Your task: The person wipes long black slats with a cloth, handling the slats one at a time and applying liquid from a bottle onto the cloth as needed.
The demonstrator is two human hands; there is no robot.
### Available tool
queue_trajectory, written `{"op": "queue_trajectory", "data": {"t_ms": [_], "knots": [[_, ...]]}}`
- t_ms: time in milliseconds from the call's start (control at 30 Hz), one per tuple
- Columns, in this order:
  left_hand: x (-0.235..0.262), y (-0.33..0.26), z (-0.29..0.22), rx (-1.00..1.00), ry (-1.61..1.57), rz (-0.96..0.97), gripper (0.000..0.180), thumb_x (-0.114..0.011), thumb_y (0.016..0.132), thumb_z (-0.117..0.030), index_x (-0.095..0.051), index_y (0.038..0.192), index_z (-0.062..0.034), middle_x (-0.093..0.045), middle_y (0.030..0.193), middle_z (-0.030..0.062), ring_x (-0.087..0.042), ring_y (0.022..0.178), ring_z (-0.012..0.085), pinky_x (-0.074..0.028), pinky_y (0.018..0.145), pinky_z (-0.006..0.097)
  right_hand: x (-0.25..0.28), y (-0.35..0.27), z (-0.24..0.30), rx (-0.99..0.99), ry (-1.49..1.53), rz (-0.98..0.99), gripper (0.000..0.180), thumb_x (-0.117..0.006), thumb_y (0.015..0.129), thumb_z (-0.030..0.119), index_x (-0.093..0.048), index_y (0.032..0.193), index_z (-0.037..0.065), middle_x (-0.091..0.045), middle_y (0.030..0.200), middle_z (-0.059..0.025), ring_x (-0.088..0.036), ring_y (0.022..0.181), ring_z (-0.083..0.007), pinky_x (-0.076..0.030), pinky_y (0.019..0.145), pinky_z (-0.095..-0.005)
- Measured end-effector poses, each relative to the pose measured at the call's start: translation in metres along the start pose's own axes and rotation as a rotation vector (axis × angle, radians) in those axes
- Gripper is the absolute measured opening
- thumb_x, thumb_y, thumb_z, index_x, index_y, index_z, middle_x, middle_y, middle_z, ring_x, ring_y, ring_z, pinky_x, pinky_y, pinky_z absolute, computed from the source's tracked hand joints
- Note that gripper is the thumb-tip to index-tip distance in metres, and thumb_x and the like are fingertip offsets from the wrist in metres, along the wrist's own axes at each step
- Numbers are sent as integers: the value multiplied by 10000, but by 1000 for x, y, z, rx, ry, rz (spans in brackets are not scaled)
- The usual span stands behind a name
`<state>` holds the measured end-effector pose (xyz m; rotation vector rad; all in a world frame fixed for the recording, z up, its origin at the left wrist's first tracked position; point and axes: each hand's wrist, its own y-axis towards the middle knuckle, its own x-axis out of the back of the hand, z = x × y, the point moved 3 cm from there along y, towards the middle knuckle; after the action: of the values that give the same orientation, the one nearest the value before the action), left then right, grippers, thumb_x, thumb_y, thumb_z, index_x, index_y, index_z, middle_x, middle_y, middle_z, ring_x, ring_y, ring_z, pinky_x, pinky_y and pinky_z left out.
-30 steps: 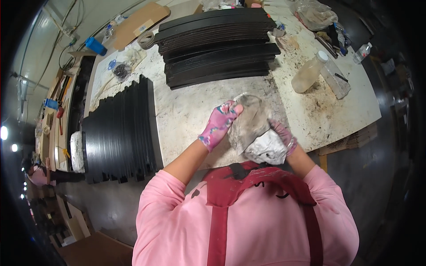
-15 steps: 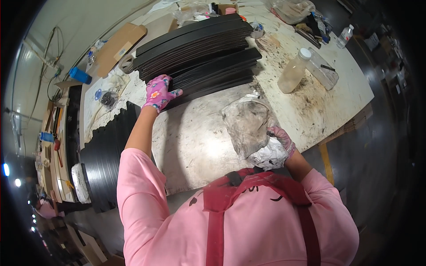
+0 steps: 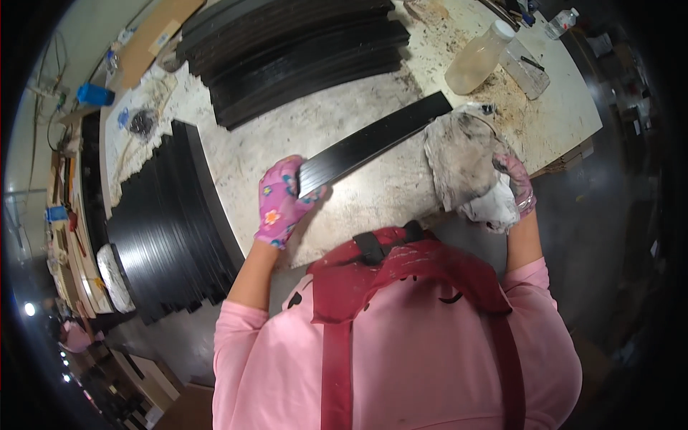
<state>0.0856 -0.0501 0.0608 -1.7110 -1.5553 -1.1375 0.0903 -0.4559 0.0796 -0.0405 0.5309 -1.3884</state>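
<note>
- Start far left with the row of black strips (image 3: 172,229), packed side by side. Could slide and spill if bumped by the left arm (image 3: 251,287).
- Next, see the left hand (image 3: 281,203), gloved in pink, with fingers and thumb clamped on the near end of one long black strip (image 3: 376,140). Could lose that hold, because of such a smooth, shiny top and a grip at just one end.
- Find that strip over the middle of the tabletop (image 3: 380,197), slanting away to the right. Hard to tell whether lifted or lying flat. Could twist or dip at the far end, with no hand there to help. Could also get scraped if dragged along.
- Now look at the smudgy cloth (image 3: 462,154), just beside the far end, maybe touching. Could rub dirt onto the black top, because of all those dark smears. Could snag on a corner too.
- Behind the cloth, spot the tall, cloudy bottle (image 3: 474,68). Could get knocked over by a wide swing of the strip, and make a wet mess if not shut tight.
- Beside the bottle, notice the brown crumbs (image 3: 494,89). Could stick to the cloth and leave scratches.
- Last, see the right hand (image 3: 519,183), clamped on the side of the cloth. Could drop part of it, because of such a loose, floppy bunch.
</note>
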Motion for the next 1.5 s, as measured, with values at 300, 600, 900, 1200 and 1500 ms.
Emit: {"op": "queue_trajectory", "data": {"t_ms": [300,600,900,1200,1500], "knots": [[-1,-56,45,107,-56,-134,873,-816,623,-154,-428,1399,-61,-532,1260,187,-502,1198,334,-405,1012,397,-55,12,67,245,-649,-27,396,-726,811,133,-598,1151,-23,-653,1037,-29,-580,943,-106,-446,853,-242],[-22,-54,56,130,-613,-156,943,-740,665,72,-302,1483,-93,-584,1172,131,-557,1092,206,-417,975,294,-157,120,-90,389,-1082,199,224,-667,813,113,-608,1014,32,-654,888,-107,-639,785,-214,-530,658,-383],[-18,-60,67,173,-532,-194,999,-813,620,-34,-298,1474,-83,-639,1107,166,-625,1019,226,-471,921,320,-256,124,-86,196,-1510,349,349,-646,819,255,-573,1122,100,-650,829,-157,-652,744,-322,-530,681,-417],[-24,-59,69,117,-510,-296,920,-821,571,-121,-409,1393,-70,-684,1021,111,-621,895,298,-489,819,383,-220,111,-108,719,-1495,212,411,-697,765,326,-581,1047,51,-625,965,-188,-626,840,-364,-523,713,-434],[-15,-45,50,33,-53,-48,627,-764,666,-238,-584,1249,-99,-594,1031,144,-543,954,326,-425,860,417,-187,113,-121,300,-1802,150,458,-708,766,308,-572,1137,76,-659,975,-174,-658,828,-344,-537,744,-407]]}}
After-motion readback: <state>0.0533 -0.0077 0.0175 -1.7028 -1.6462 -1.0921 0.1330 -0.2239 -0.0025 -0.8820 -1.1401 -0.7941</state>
